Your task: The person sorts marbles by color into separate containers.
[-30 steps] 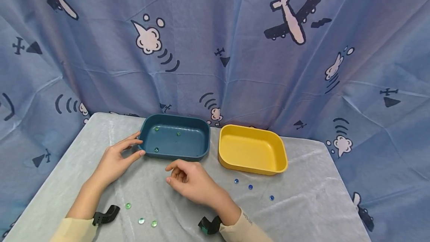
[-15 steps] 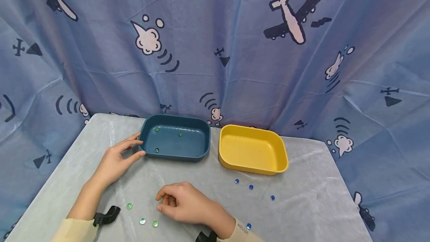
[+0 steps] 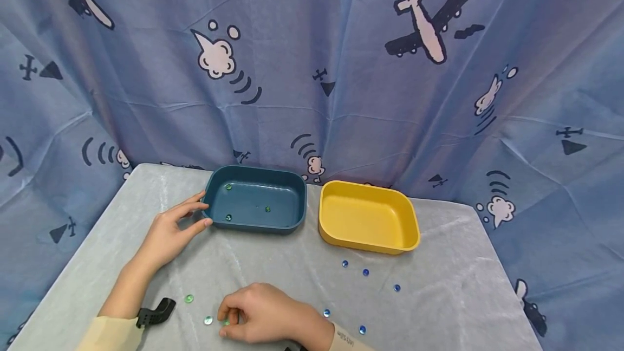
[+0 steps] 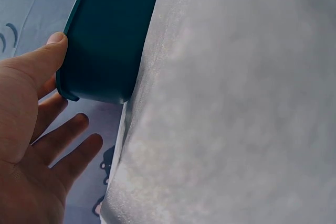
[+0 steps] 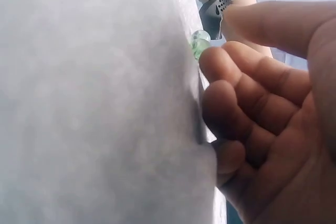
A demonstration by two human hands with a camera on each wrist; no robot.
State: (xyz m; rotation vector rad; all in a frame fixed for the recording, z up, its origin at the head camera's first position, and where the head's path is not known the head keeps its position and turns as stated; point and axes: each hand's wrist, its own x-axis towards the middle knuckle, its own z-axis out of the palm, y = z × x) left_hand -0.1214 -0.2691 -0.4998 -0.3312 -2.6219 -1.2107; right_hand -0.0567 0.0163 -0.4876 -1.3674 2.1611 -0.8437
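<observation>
- Green and see-through, the nearest bead (image 3: 226,322) lies on the desk (image 3: 453,297) at the fingertips of the right hand (image 3: 268,312), partly hidden by it and showing between thumb and forefinger.
- That grip is apart: thumb and forefinger leave a gap, the other fingers loosely bent. Whether a fingertip touches the bead, I cannot tell.
- With twelve o'clock pointing away from the person, thumb and forefinger reach towards nine. Being round, the bead offers no long axis to line up with; a pinch would seem to turn only on having one tip on either side of it.
- Just beyond, at nine o'clock, sits a pale bead (image 3: 208,320); farther out, at ten, a light green bead (image 3: 189,298). Right fingertips are nearer than left ones to all three.
- Well apart, between twelve and one, stands the dark blue tray (image 3: 258,228), long side running roughly nine to three, with three small beads (image 3: 267,209) inside.
- At the tray's nine-o'clock end, the left hand (image 3: 168,232) has its fingers spread, thumb and forefinger touching the rim.
- Outermost, the yellow tray (image 3: 363,242) stands at two o'clock, and five blue beads (image 3: 366,272) scatter from two round to three.
</observation>
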